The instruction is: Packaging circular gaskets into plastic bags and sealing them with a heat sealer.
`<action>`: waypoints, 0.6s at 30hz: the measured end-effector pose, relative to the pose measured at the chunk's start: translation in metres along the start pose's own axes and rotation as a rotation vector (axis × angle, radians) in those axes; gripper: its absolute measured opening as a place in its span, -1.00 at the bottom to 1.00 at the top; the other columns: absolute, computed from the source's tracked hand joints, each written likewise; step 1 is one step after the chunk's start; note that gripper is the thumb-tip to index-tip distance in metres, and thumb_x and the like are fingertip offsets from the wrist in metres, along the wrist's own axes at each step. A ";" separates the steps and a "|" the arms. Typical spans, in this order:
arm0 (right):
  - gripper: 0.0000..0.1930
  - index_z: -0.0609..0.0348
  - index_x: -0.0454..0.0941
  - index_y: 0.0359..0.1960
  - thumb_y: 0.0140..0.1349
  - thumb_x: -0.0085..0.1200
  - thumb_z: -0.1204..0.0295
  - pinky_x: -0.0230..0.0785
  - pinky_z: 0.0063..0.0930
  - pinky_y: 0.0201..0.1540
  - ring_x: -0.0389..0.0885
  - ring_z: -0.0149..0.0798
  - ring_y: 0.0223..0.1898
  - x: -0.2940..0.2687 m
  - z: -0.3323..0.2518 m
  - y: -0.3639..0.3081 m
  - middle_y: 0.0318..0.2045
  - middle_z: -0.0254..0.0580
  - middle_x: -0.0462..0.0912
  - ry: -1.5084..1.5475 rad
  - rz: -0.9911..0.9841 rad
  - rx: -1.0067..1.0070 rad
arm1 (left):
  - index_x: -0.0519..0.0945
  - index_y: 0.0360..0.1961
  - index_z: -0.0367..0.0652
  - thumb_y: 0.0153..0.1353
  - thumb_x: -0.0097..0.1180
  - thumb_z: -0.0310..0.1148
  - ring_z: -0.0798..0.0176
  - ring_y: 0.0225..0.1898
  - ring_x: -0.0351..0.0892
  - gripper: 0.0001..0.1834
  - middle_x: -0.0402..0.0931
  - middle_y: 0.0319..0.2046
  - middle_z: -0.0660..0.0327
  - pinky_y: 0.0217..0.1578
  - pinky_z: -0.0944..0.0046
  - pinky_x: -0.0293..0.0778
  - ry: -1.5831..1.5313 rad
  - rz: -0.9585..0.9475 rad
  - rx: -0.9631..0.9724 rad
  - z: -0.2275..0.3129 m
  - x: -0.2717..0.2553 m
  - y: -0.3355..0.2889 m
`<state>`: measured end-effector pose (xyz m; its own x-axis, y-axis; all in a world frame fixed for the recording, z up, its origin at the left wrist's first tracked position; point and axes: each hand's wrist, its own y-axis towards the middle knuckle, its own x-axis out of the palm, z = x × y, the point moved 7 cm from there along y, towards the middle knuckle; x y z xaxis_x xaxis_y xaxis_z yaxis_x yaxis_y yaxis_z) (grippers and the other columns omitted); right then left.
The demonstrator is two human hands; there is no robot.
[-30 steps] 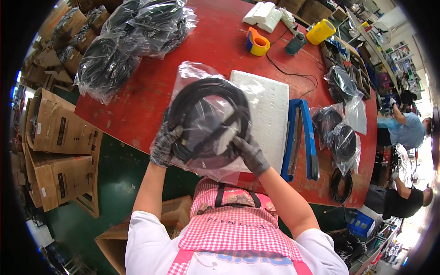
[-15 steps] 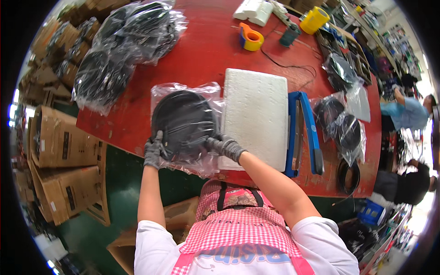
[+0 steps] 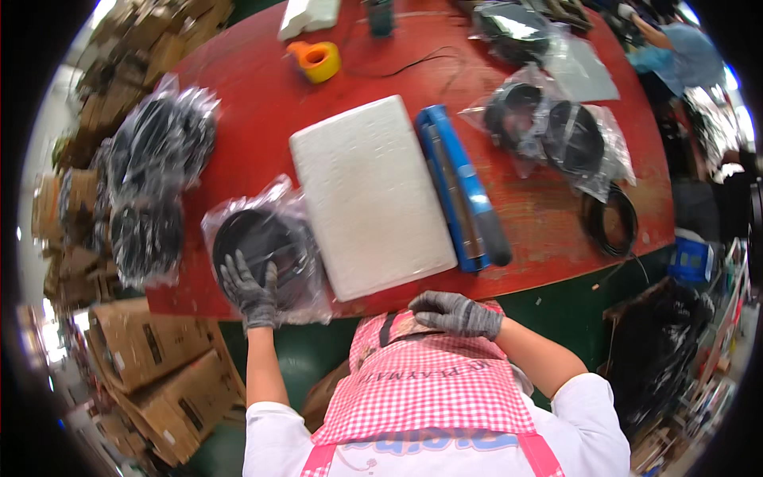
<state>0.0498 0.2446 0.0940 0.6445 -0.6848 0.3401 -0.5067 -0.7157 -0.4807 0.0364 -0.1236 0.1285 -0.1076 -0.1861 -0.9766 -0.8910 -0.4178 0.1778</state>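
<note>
Your left hand (image 3: 250, 292) lies spread on the bagged black coil (image 3: 266, 238).
Released and palm down, that hand likely steadies the coil on the red surface (image 3: 238, 95); the white foam board (image 3: 373, 199) just to its right perhaps sits close as padding. Your right hand (image 3: 457, 312) is at your apron (image 3: 445, 381), fingers bent; I cannot tell whether it grasps anything.

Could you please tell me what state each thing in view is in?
Bagged coil: in clear plastic, lying on the red table
Left hand: gloved, fingers spread over the bagged coil
Right hand: gloved, in front of the apron, fingers bent
White foam board: lying flat
Loose black coil: unbagged, coiled
Yellow-and-orange tape dispenser: lying on its side
</note>
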 end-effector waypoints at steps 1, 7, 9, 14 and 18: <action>-0.65 0.22 0.37 -0.07 0.18 -0.03 0.28 0.27 -0.45 -0.02 0.44 -0.32 -0.11 -0.016 -0.011 -0.017 -0.20 -0.22 0.50 -0.223 0.000 -0.037 | 0.12 0.18 -0.12 -0.06 0.01 0.12 -0.04 0.22 -0.03 -0.17 0.06 0.18 0.03 0.17 0.05 -0.03 0.052 -0.127 0.046 0.024 0.012 -0.005; -0.65 0.27 0.42 -0.12 0.17 -0.04 0.26 0.33 -0.43 -0.06 0.51 -0.27 -0.20 -0.144 -0.065 -0.125 -0.28 -0.16 0.55 0.329 -0.037 -0.127 | 0.00 0.24 -0.07 -0.04 -0.04 0.15 0.02 0.24 -0.07 -0.12 0.00 0.21 0.02 0.18 -0.05 -0.13 0.168 -0.321 -0.039 0.026 0.035 -0.015; -0.67 0.26 0.49 -0.28 0.13 0.01 0.20 0.41 -0.32 -0.15 0.54 -0.24 -0.26 -0.249 -0.028 -0.145 -0.37 -0.14 0.56 0.741 0.310 -0.371 | 0.08 0.20 -0.09 -0.05 0.03 0.07 0.00 0.22 -0.02 -0.17 0.05 0.18 0.00 0.18 -0.03 -0.09 0.217 -0.321 -0.097 0.046 0.013 -0.009; -0.65 0.11 0.45 -0.52 0.03 0.09 0.06 0.47 -0.32 -0.53 0.51 -0.25 -0.56 -0.397 0.049 -0.175 -0.62 -0.28 0.51 1.300 1.037 -0.160 | 0.28 0.07 -0.11 -0.08 0.13 -0.13 -0.05 0.15 0.10 -0.35 0.17 0.09 -0.05 0.15 0.07 0.03 -0.193 -0.237 0.372 0.147 0.006 -0.009; -0.66 0.06 0.45 -0.46 0.00 0.11 0.05 0.47 -0.40 -0.55 0.46 -0.27 -0.61 -0.481 0.107 -0.153 -0.61 -0.34 0.50 1.422 1.212 -0.300 | 0.33 0.02 -0.14 -0.08 0.16 -0.18 -0.07 0.10 0.19 -0.40 0.22 0.06 -0.05 0.08 0.09 0.16 -0.350 -0.522 0.453 0.237 -0.007 -0.041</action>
<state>-0.1214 0.6981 -0.0830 -0.8957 -0.2447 0.3712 -0.4323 0.2845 -0.8557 -0.0309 0.1058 0.0994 0.3096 0.2580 -0.9152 -0.9501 0.0443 -0.3089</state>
